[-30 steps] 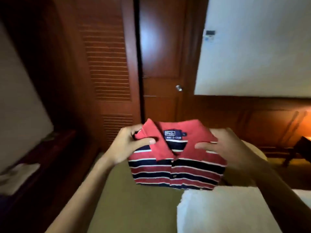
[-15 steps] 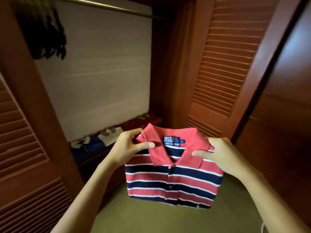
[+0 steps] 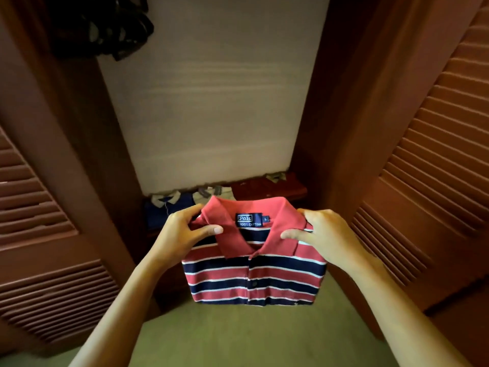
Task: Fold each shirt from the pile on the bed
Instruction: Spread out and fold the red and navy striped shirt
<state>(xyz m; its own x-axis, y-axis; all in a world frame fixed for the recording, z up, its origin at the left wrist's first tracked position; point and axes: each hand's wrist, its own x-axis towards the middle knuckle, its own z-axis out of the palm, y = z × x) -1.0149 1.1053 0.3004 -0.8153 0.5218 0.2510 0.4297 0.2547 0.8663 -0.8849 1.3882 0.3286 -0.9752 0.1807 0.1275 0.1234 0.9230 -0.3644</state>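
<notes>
Both hands pinch a folded striped polo [image 3: 254,276] by its collar: left hand [image 3: 182,234] at one end, right hand [image 3: 322,237] at the other. It hangs before an open closet [image 3: 211,115], where folded shirts [image 3: 169,205] lie on the shelf.

Folded striped polo [image 3: 254,276] held up by collar, left hand [image 3: 182,234] & right hand [image 3: 325,239] gripping each side. Behind: open closet w/ folded shirts [image 3: 270,185] on shelf.
</notes>
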